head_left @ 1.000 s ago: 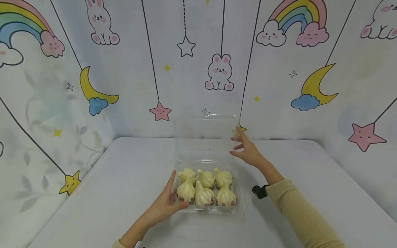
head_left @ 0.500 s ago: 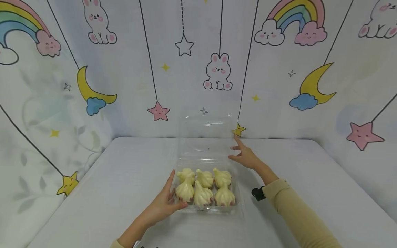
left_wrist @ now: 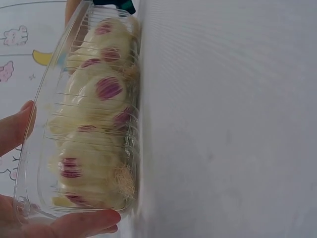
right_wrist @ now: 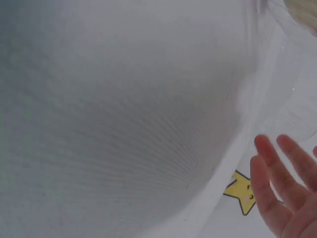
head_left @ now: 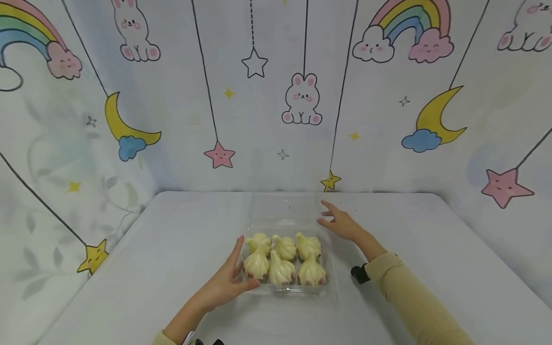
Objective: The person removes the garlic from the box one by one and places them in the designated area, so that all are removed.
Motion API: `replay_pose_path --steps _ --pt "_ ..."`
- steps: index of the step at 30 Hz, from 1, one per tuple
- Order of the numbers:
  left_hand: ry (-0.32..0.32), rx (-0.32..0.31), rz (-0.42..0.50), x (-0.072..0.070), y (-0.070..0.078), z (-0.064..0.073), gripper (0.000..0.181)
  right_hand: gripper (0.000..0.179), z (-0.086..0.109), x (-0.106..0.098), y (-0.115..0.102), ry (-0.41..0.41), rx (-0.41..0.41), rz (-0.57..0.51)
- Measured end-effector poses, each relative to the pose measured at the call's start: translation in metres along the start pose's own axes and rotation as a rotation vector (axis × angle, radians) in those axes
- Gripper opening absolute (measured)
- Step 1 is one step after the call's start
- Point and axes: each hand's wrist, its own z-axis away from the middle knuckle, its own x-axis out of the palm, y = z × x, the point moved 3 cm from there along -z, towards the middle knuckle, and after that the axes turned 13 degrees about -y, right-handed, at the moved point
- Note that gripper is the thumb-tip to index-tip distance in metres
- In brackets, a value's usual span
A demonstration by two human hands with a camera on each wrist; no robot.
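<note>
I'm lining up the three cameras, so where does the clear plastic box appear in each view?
Head: the clear plastic box is just below centre.
Left wrist: the clear plastic box fills much of the left half, top to near the bottom.
Right wrist: only part of it shows, at the upper right edge.
Shared landmark: the white table, also filling the left wrist's right half and much of the right wrist's picture.

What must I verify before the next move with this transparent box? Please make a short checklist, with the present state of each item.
1. Left hand holding the clear box by its left side: ok.
2. All six garlic bulbs inside the box: ok.
3. Box resting on the white table: ok.
4. Lid open, behind the bulbs: ok.
5. Right hand touching the lid: cannot tell; fingertips are at its right edge.
</note>
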Motion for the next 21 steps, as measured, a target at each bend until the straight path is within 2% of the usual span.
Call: replay_pose_path --steps 7,13,21 --pt "0.026 -0.014 0.014 0.000 -0.001 0.000 0.104 0.070 0.006 -0.002 -0.007 0.060 0.042 0.093" --pt "0.023 0.014 0.010 0.001 -0.001 0.000 0.100 0.073 0.011 -0.005 -0.009 0.143 0.059 0.179" --pt "0.008 0.020 0.006 0.002 -0.002 0.000 0.095 0.085 0.022 -0.005 -0.021 0.170 0.061 0.164"
